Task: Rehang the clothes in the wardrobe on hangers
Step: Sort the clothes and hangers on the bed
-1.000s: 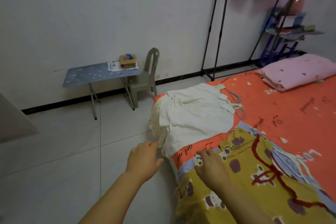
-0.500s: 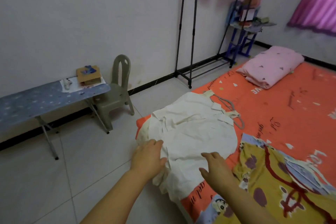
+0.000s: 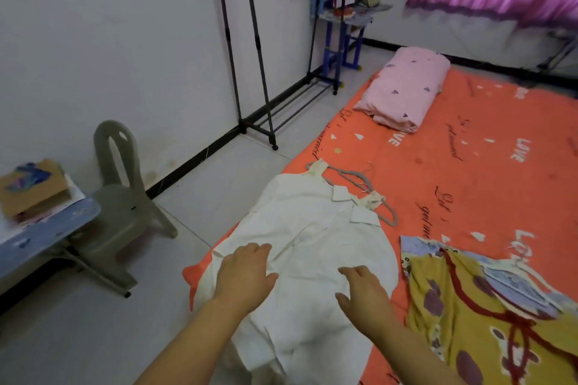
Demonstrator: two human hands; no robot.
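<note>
Centrally, a crumpled white shirt [image 3: 316, 237] lies on the orange bed [image 3: 488, 184], collar over a thin grey hanger [image 3: 347, 173]. Left hand [image 3: 247, 275] and right hand [image 3: 364, 294] rest open on it, gripping nothing; yellow printed cloth [image 3: 463, 306] lies lower right.

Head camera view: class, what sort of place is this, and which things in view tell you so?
Probably a bedroom: a bed with an orange sheet, a pink pillow on it, and a black clothes rack against the wall.
</note>
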